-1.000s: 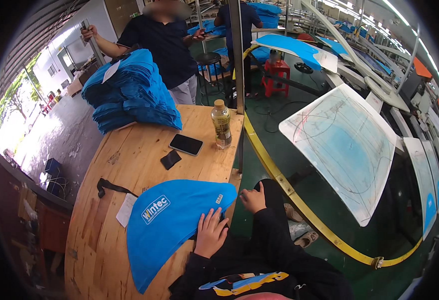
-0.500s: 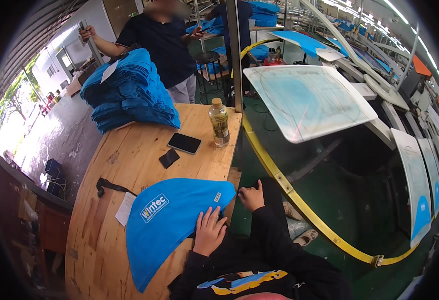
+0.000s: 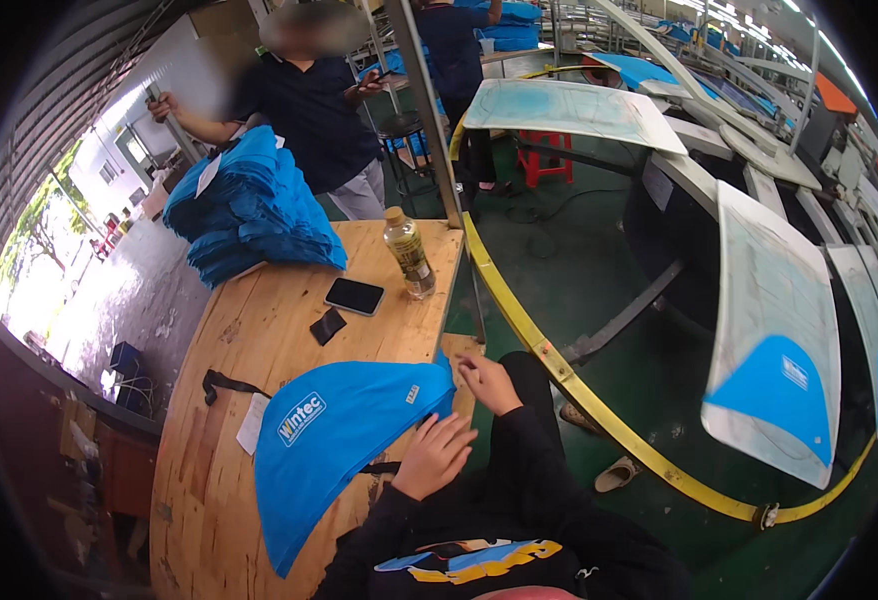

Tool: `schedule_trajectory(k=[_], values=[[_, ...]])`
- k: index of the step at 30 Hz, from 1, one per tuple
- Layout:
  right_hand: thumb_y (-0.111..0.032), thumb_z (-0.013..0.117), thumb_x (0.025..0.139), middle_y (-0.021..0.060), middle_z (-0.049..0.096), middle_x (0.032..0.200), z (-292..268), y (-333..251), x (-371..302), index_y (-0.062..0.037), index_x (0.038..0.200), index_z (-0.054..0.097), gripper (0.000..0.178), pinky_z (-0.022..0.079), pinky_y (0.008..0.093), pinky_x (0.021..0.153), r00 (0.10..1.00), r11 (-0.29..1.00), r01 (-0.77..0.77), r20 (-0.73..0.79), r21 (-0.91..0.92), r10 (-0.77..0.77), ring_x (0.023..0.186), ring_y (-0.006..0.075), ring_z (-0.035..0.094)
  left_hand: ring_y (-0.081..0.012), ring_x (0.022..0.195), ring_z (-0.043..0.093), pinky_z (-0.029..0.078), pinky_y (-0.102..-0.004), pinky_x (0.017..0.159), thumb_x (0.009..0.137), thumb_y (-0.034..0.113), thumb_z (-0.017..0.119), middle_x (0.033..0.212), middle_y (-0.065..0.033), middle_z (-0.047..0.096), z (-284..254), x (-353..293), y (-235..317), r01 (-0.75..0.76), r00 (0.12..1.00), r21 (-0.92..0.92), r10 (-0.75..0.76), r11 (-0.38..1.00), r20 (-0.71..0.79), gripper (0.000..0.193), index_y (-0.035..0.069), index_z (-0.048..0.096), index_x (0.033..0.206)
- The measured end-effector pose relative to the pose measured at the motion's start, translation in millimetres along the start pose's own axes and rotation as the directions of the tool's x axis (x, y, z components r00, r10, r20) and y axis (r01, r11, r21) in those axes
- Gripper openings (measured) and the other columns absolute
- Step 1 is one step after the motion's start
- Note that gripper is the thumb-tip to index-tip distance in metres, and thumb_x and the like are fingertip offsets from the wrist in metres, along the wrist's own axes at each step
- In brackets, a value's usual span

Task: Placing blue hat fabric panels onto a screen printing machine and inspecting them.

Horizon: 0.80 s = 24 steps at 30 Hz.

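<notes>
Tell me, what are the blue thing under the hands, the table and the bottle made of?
The blue piece looks like soft cloth with a matte face: it lies limp and flat, its edge curving. The table looks like bare plywood, pale with visible grain and scuffs. The bottle seems to be clear plastic, glossy and see-through, with a yellowish cap. The left hand rests on the cloth's edge; the right hand pinches its corner.

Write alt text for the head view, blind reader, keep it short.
A person's left hand lies flat on a blue fabric piece spread on a wooden table, while the right hand pinches the fabric's corner at the table edge. Farther back on the table stand a plastic bottle, a dark phone and a stack of blue fabric, with another person behind it.
</notes>
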State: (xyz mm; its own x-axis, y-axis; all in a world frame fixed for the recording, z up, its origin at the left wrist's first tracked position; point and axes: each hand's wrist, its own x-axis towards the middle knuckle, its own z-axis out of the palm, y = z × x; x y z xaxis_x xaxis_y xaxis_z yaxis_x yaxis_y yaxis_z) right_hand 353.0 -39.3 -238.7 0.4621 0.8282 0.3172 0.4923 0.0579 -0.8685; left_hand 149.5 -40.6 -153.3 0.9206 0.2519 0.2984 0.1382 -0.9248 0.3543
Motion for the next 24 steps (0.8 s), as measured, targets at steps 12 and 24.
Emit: schedule_trajectory(k=[12,24], values=[[-0.009,0.052,0.092,0.0159,0.063,0.104,-243.4,-59.8,-80.9,-0.0001,0.107,0.061,0.019,0.045,0.0357,0.085,0.749,0.947,-0.162,-0.660,-0.277,-0.065,0.097,0.0306,0.060,-0.0339,0.124,0.043,0.035,-0.0444,0.103,0.084,0.016,0.060,0.129,-0.0130,0.050,42.4,254.1,45.4,-0.325,0.899,-0.043,0.295,0.945,-0.323,0.043,0.007,0.053,0.125],[-0.016,0.056,0.090,0.0177,0.049,0.132,-332.7,21.3,-209.4,0.0030,0.124,0.053,0.039,0.033,0.0465,0.104,0.541,0.304,-0.782,-0.834,-0.545,-0.103,0.124,0.0357,0.044,-0.0382,0.129,0.038,0.029,-0.0492,0.106,0.090,0.038,0.052,0.143,-0.0196,0.038,167.9,387.6,-28.5,-0.070,0.996,0.173,0.079,0.982,-0.047,0.054,0.005,0.047,0.134]])
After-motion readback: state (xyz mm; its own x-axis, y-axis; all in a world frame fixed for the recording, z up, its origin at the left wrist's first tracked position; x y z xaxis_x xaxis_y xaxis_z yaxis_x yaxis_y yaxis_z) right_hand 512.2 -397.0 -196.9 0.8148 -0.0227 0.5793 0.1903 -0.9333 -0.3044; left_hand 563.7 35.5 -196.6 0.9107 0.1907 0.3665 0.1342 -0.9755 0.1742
